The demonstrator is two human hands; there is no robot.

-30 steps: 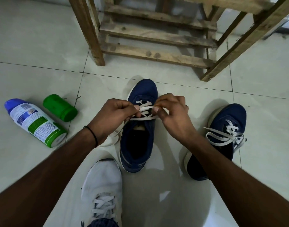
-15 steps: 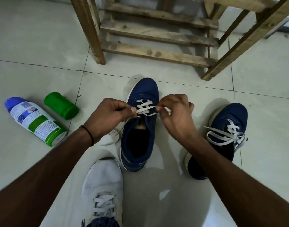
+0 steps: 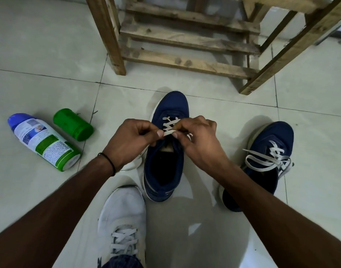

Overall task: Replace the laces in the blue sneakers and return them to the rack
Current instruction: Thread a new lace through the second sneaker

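A blue sneaker [image 3: 164,171] stands on the tiled floor in the middle, toe pointing away from me. Its white lace [image 3: 170,125] crosses the upper eyelets, and a loose end trails out on the left [image 3: 132,166]. My left hand [image 3: 131,141] and my right hand [image 3: 196,140] meet over the tongue, each pinching the same short stretch of lace between thumb and forefinger. The second blue sneaker [image 3: 266,157] lies to the right, fully laced with loose white loops. The wooden rack [image 3: 185,47] stands behind the shoes.
A spray can [image 3: 44,142] with a blue top lies on its side at the left, its green cap [image 3: 73,124] beside it. My own foot in a white sneaker [image 3: 123,219] rests in front of the middle shoe.
My two hands have drawn closer together over the tongue, and the lace span between them has shortened. The shoes have stayed in place.
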